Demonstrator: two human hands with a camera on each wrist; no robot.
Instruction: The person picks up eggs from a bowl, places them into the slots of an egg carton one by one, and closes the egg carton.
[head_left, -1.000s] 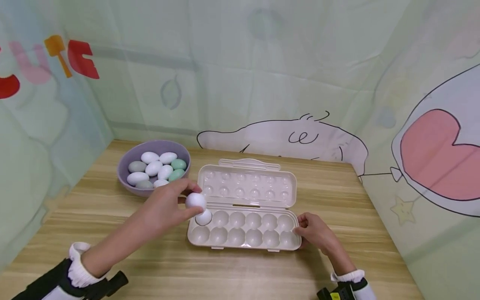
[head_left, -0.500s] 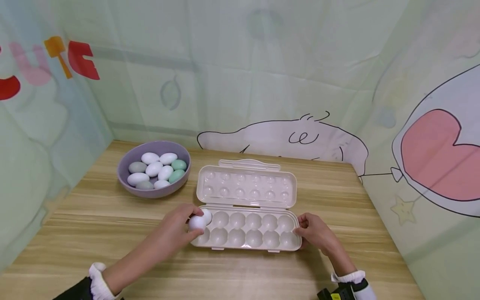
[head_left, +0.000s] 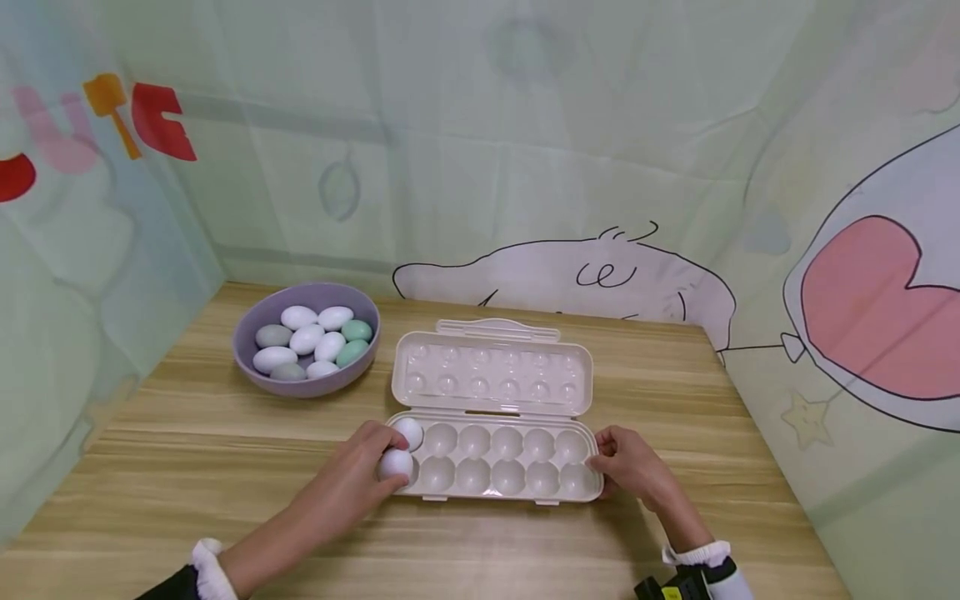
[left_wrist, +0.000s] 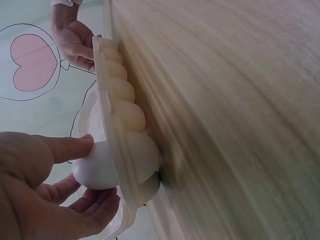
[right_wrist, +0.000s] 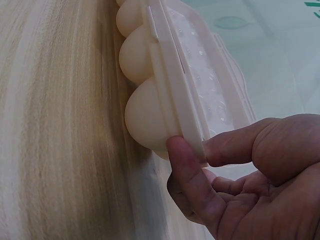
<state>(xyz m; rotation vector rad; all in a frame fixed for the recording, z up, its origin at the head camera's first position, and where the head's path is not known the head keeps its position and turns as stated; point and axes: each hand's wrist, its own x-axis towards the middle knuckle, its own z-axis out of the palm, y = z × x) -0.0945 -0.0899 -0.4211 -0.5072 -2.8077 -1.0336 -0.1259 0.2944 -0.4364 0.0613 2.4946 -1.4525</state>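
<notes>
An egg carton [head_left: 491, 457] of pale plastic lies with its lid [head_left: 495, 372] folded back. My left hand [head_left: 352, 471] holds a white egg [head_left: 395, 465] between thumb and fingers at the carton's near left cup. In the left wrist view that egg [left_wrist: 96, 167] sits partly below the rim, thumb on one side and fingertips on the other. Just behind it, another white egg [head_left: 408, 433] rests in the far left cup. With thumb and fingers my right hand [head_left: 628, 465] pinches the carton's right end; the right wrist view shows the rim [right_wrist: 187, 115] between them.
At the back left of the wooden table [head_left: 480, 546] stands a purple bowl [head_left: 247, 364] with several white, grey and green eggs. A printed cloth [head_left: 480, 150] hangs behind the table and along its sides.
My left hand has come down and toward me, bringing its egg from above the far left cup into the near left one. My right hand keeps its grip on the carton.
</notes>
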